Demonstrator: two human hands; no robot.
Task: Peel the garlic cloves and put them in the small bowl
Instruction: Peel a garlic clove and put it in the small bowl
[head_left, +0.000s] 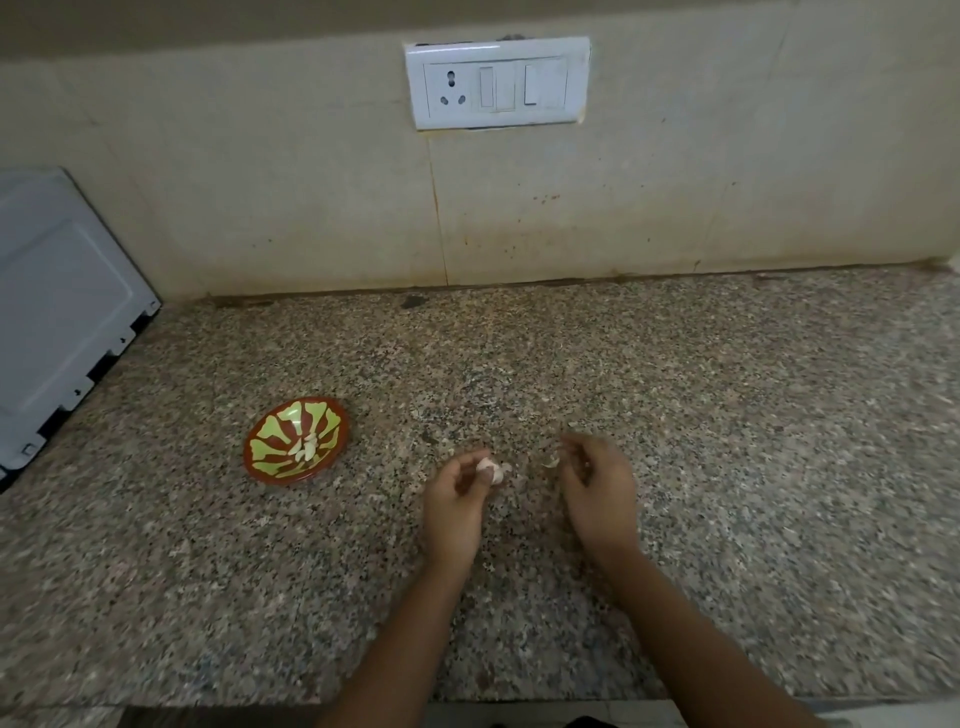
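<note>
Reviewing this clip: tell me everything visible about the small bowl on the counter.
The small bowl is round and shallow, reddish-brown at rim and outside, with light green petal shapes radiating inside; its surface looks glossy. It sits upright on the speckled granite counter, left of the left hand, which holds a garlic clove, and right of a grey appliance. A few pale peeled cloves lie at its centre. No hand touches it.

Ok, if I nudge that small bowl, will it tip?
The bowl looks shallow and wide, so it probably slides rather than tips. Only a few cloves lie inside, so likely light, and may skate on the stone counter.
</note>
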